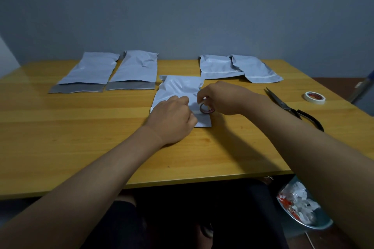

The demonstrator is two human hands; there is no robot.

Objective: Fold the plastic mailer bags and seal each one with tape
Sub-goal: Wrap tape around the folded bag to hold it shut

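Observation:
A pale grey mailer bag (178, 91) lies in the middle of the wooden table (81, 137), its dark grey flap end toward me. My left hand (172, 119) rests on the bag's near left part with curled fingers that seem to pinch the tape's end at the seam. My right hand (220, 98) grips a small roll of tape (206, 108) standing on the bag's right edge. Two unfolded bags (91, 70) (135, 70) lie at the back left. Two folded bags (218, 65) (257, 70) lie at the back right.
Black-handled scissors (291, 107) lie to the right of my right forearm. A second white tape roll (315, 97) sits near the table's right edge. A bin with crumpled scraps (299, 206) stands on the floor at the lower right. A grey wall runs behind the table.

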